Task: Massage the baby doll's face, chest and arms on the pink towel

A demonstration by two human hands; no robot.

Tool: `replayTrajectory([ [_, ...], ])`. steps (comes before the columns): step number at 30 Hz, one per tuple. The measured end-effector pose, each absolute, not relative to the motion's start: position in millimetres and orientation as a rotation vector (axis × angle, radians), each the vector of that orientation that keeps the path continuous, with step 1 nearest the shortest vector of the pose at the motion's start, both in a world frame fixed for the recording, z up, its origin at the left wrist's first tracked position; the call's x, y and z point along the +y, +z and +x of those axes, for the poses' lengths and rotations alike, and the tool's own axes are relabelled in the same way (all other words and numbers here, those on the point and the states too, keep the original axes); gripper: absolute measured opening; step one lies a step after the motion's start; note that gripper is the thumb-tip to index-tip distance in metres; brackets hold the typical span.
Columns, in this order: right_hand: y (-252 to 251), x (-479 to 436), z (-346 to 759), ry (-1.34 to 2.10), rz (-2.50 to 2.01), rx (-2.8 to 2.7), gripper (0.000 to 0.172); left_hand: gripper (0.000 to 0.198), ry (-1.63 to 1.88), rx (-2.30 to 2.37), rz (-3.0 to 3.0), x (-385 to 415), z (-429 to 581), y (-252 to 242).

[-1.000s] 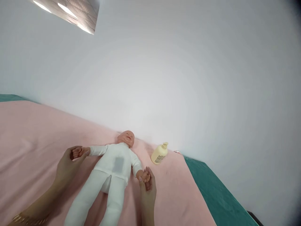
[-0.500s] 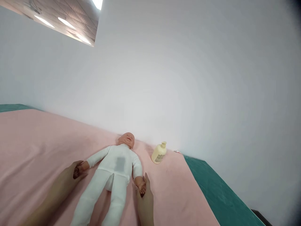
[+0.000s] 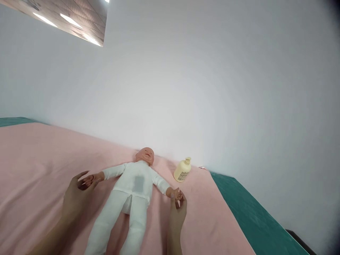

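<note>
A baby doll [image 3: 132,180] in a white cloth suit lies on its back on the pink cloth [image 3: 212,219], its head toward the wall and its arms spread wide. A grey patch marks its chest. At the doll's hand on the left side of the view, my left hand [image 3: 78,194] is closed around the small fingers. My right hand [image 3: 178,209] pinches the doll's other hand between thumb and fingers, holding that arm out to the side. The lower ends of the doll's legs run out of view.
A pale yellow pump bottle [image 3: 182,170] stands by the wall, right of the doll's head. Green surface [image 3: 247,209] shows beyond the pink cloth on the right. The white wall [image 3: 199,88] rises directly behind. A small red-and-white item [image 3: 202,167] lies at the cloth's far edge.
Both doll arms have swung outward and up, the one in my right hand the most. My hands have moved with them. The view has shifted slightly.
</note>
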State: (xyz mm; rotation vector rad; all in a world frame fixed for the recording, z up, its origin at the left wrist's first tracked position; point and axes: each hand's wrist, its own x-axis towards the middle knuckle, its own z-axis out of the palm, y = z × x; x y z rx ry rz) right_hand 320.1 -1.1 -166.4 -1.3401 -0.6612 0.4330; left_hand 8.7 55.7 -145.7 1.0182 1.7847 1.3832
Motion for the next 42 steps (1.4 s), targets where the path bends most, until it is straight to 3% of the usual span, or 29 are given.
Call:
replayTrajectory([
  [4,-143.2,14.7,306.2,0.481,-1.285,-0.519,0.066,0.067,1.603,1.671,0.907,57.5,32.7,-128.8],
  [7,-135.8,25.8,293.1,0.439,-1.212,-0.566,0.063,0.051,1.601,1.587,1.045,54.5,51.0,-121.6],
  [11,-136.0,31.9,274.0,0.429,-1.184,-0.767,0.053,0.033,1.435,1.429,1.430,57.1,70.2,-124.6],
  [15,-147.5,32.5,262.7,0.446,-1.206,-1.132,0.039,0.026,1.514,1.092,2.084,75.4,77.7,-141.5],
  [21,-160.6,37.4,261.7,0.062,-1.090,-1.648,0.033,0.025,1.379,0.929,2.563,90.6,78.8,-157.1],
  [27,-160.2,34.9,262.4,-0.019,-1.105,-1.726,0.039,0.031,1.433,1.035,2.465,87.5,80.1,-161.6],
  [33,-152.3,29.2,268.3,0.278,-1.214,-1.443,0.031,0.030,1.397,1.227,1.799,68.2,75.4,-148.9],
  [38,-136.8,19.6,298.8,0.354,-1.344,-0.711,0.056,0.046,1.428,1.369,1.131,59.5,52.0,-129.3],
  [42,-160.5,22.5,339.5,0.469,-1.330,-0.349,0.074,0.053,1.594,1.441,0.931,73.2,25.4,-139.5],
])
